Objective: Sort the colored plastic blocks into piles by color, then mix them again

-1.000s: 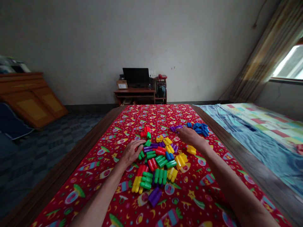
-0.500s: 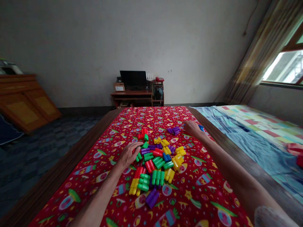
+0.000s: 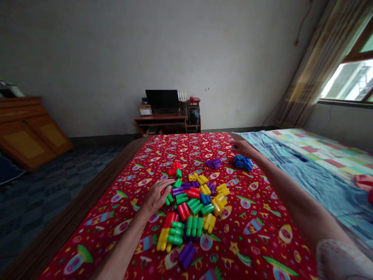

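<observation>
My left hand (image 3: 156,195) rests at the left side of the block pile, its fingers bent round a red block (image 3: 163,191), mostly covered. Beside it lie green blocks (image 3: 169,199) and a purple block (image 3: 177,191). My right hand (image 3: 244,147) reaches to the far right of the cloth, fingers closed; a bit of blue block (image 3: 234,147) shows at the fingertips. Just nearer than that hand is a cluster of blue blocks (image 3: 242,162). To its left sits a group of purple blocks (image 3: 214,163).
A red patterned cloth (image 3: 256,217) covers the table. Mixed red, green, yellow (image 3: 209,223) and purple blocks spread over its middle. A bed with blue bedding (image 3: 291,171) adjoins on the right. A desk with a monitor (image 3: 162,101) stands by the wall.
My right hand has moved farther away, off the blue cluster, which now shows in full. My left hand stays at the red block. The view has shifted slightly.
</observation>
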Available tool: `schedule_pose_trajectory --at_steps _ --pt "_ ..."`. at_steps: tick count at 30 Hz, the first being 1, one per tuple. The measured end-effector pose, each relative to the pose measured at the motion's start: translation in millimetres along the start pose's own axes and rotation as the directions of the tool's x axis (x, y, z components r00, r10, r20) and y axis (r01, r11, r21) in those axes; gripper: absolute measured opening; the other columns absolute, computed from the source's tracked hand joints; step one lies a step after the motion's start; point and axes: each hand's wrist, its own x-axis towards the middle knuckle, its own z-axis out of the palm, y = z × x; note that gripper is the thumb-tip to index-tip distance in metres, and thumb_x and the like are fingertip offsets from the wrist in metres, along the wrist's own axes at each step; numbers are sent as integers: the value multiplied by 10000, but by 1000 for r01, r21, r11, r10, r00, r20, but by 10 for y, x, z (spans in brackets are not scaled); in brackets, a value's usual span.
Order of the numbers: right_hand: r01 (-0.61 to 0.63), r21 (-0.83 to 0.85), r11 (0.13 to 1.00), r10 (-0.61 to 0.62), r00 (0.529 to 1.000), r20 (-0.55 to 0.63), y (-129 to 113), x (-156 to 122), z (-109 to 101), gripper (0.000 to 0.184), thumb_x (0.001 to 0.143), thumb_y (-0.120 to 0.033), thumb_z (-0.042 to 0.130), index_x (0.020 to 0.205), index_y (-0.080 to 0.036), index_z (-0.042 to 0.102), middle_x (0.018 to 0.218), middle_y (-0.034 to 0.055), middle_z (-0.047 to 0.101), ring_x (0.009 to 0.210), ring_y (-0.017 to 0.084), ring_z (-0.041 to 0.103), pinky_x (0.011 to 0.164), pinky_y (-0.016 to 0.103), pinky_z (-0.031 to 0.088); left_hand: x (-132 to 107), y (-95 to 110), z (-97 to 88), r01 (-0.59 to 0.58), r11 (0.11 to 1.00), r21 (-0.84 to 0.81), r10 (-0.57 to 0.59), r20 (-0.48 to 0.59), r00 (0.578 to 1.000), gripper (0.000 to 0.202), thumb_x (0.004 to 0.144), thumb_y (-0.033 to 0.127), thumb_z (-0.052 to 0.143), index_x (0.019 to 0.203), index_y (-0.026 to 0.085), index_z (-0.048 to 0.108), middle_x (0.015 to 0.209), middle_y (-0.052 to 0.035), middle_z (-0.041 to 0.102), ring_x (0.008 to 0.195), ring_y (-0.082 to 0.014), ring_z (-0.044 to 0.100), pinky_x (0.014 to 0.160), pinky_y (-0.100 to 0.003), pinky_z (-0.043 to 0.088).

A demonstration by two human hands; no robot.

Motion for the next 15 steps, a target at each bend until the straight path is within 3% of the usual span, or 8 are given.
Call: schedule_pose_trajectory --at_steps 4,7,13,15 --pt "-139 29 990 136 987 83 300 -196 -137 372 769 -196 650 1131 -135 708 913 116 750 801 232 698 697 289 528 11 8 -2 0 1000 -21 0 -3 1000 538 919 569 339 1041 203 714 1117 -104 717 1078 -266 642 998 -432 472" --pt "-172 113 979 160 982 103 321 -291 -164 367 776 -220 656 1131 -140 704 954 123 748 841 244 700 713 301 532 19 36 -23 -1 1000 -32 1 -4 1000 550 918 581 337 1059 199 707 1118 -105 718 1078 -265 644 994 -428 478" --pt "-194 213 957 230 961 -155 9 -418 -225 344 905 -333 477 1032 -125 720 860 124 743 775 228 684 711 309 503 20 42 -21 10 1000 -22 -10 -3 1000 527 921 563 338 1048 212 711 1118 -94 719 1069 -259 647 986 -431 483" --pt "-169 249 954 209 967 -144 -235 -594 -168 410 934 -394 419 1011 -132 725 825 112 739 738 222 678 705 313 505 17 37 -17 13 1000 -16 -13 0 1000 523 920 559 337 1027 214 715 1108 -94 721 1072 -258 646 993 -426 476"
